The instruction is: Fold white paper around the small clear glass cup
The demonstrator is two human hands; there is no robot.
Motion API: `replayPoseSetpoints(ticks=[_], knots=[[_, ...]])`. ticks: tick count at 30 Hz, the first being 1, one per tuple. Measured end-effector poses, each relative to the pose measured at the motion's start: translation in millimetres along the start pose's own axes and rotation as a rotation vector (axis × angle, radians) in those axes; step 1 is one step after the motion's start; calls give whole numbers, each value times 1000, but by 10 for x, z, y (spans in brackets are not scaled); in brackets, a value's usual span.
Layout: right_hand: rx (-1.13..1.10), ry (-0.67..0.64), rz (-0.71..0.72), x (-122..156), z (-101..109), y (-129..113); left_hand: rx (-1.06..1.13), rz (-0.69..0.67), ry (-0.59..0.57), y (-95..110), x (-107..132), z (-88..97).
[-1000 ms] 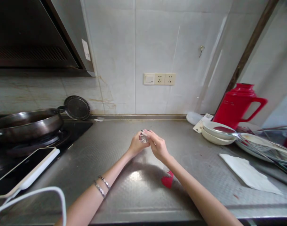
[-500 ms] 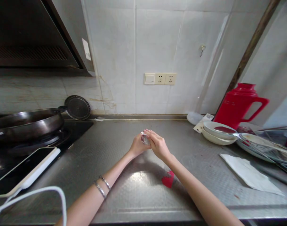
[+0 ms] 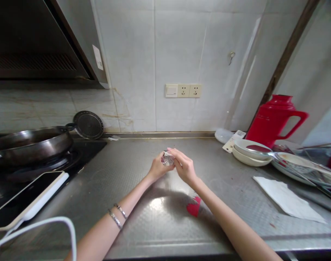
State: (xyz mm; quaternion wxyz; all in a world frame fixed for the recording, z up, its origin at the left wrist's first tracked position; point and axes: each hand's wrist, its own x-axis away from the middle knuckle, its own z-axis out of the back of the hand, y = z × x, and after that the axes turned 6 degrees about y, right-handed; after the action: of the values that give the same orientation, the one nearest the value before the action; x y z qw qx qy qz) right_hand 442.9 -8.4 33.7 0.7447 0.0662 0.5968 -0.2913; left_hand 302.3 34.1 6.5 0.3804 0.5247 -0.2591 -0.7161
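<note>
Above the middle of the steel counter [image 3: 122,181], a round, silvery, crumpled thing like a foil ball [image 3: 168,158] is between my hands. My left hand [image 3: 158,168] is wrapped around it from the left and below. The closed fingers of my right hand [image 3: 184,166] lie over its top and right side. Its lower part is hidden by my palms. Below my right forearm, a torn red scrap [image 3: 194,207] lies flat on the counter.
At left stand a wide pan [image 3: 32,145] on the black stove and a phone [image 3: 29,197] with a white cable [image 3: 46,220]. To the right are stacked bowls [image 3: 251,154], a red thermos jug [image 3: 274,117], plates [image 3: 290,170] with utensils and a white paper napkin [image 3: 287,199].
The right fingers have lifted and shifted slightly to the right, so more of the silvery foil ball shows. The left hand stays around it. The view has shifted a little.
</note>
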Motion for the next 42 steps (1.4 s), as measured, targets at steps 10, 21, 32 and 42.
replayPoseSetpoints(ticks=[10, 21, 32, 42], knots=[[75, -39, 41, 84, -37, 130, 35, 25, 54, 80, -9, 7], [67, -139, 223, 40, -59, -53, 111, -3, 57, 60, -42, 58], [71, 320, -397, -57, 62, 153, 225, 96, -4, 128, -6, 26], [-413, -164, -466, -14, 13, 198, 485, 197, -39, 115, -43, 14]])
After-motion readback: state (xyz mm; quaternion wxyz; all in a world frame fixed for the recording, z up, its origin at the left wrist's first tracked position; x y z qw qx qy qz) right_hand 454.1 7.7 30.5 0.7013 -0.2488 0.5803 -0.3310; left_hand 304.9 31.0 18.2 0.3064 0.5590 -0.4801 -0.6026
